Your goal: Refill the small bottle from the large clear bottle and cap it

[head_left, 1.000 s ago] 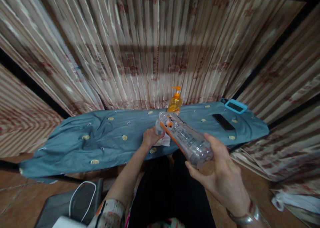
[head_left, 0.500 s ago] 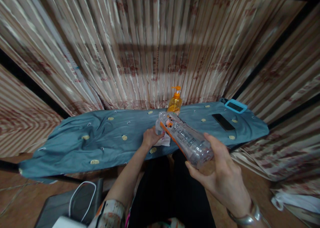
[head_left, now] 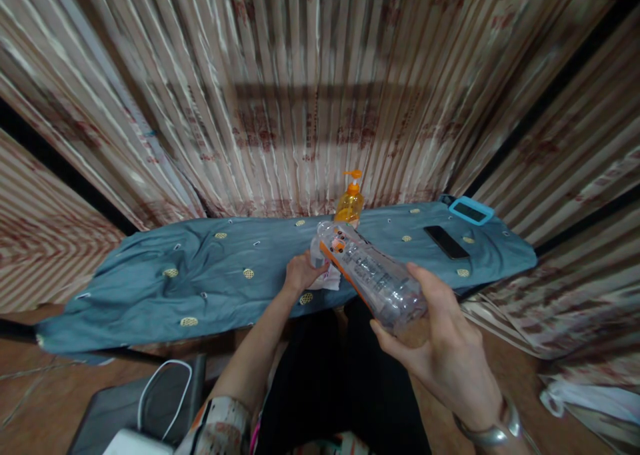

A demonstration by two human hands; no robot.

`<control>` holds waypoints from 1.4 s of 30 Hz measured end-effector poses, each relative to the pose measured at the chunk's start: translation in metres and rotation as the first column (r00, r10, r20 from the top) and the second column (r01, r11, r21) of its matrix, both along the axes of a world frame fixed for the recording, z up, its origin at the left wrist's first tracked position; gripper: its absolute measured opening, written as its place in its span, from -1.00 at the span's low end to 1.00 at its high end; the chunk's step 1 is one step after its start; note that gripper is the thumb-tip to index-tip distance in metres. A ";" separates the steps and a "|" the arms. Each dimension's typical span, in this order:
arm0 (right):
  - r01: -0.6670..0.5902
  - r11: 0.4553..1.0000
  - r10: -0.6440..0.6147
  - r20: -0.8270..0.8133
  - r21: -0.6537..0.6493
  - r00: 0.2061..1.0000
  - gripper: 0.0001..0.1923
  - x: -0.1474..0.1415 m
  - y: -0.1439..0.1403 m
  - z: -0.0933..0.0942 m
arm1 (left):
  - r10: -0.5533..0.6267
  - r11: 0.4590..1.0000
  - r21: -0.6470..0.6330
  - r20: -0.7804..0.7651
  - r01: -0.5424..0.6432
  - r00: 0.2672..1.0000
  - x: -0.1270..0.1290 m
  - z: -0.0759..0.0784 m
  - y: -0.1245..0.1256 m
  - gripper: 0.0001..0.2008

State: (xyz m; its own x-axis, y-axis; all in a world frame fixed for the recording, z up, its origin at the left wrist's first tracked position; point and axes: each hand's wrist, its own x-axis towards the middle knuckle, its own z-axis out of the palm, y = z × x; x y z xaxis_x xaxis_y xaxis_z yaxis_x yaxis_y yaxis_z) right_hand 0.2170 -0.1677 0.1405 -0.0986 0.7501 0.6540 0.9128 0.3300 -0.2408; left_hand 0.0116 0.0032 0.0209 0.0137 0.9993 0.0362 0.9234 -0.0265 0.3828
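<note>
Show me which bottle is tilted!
The clear bottle with orange along its edge, held in the right hand, is tilted; the yellow bottle behind it, with an orange pump, stands upright.

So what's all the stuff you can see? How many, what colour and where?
Transparent plastic bottle: one, clear and orange, tilted, centre
Plastic pump bottle: one, amber and orange, upright behind it
Small white-and-pink item: one, partly hidden, middle
Flat rectangular phone: one, black, right
Rectangular framed device: one, light blue, far right
Patterned cloth: one, blue-grey and yellow, across middle
Striped curtains: count unclear, beige and reddish, behind
Metal bars: several, black, around
Looped cable: one, white, lower left
Silver metal bracelet: one, right wrist
Trouser legs: two, black, bottom
Left hand: one, bare, holding white-and-pink item
Right hand: one, bare, gripping transparent bottle
</note>
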 end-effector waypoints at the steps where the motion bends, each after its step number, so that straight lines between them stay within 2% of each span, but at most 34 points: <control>1: 0.001 1.000 -0.001 0.001 0.000 1.000 -0.25 0.000 0.000 0.000 | 0.003 1.000 0.001 0.002 -0.003 1.000 0.000 0.000 0.000 -0.46; 14: 0.011 1.000 -0.011 0.009 -0.010 1.000 -0.24 0.000 -0.001 0.000 | 0.029 0.998 -0.048 -0.003 -0.029 1.000 0.002 0.006 -0.003 -0.43; 24: 0.003 1.000 -0.003 0.012 -0.001 1.000 -0.25 0.000 0.000 0.000 | 0.004 1.000 0.008 -0.006 -0.004 1.000 0.001 0.001 -0.001 -0.46; 42: 0.025 0.999 -0.026 -0.020 -0.035 0.999 -0.25 0.000 -0.001 -0.001 | 0.016 0.999 -0.027 0.002 -0.016 1.000 0.001 0.005 -0.002 -0.44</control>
State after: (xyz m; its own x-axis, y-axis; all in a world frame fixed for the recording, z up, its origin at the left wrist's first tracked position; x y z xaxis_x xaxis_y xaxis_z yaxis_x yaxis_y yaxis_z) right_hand 0.2170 -0.1690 0.1391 -0.0660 0.7747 0.6289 0.9157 0.2975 -0.2704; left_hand 0.0128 0.0011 0.0260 -0.0027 1.0000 0.0090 0.9228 -0.0009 0.3852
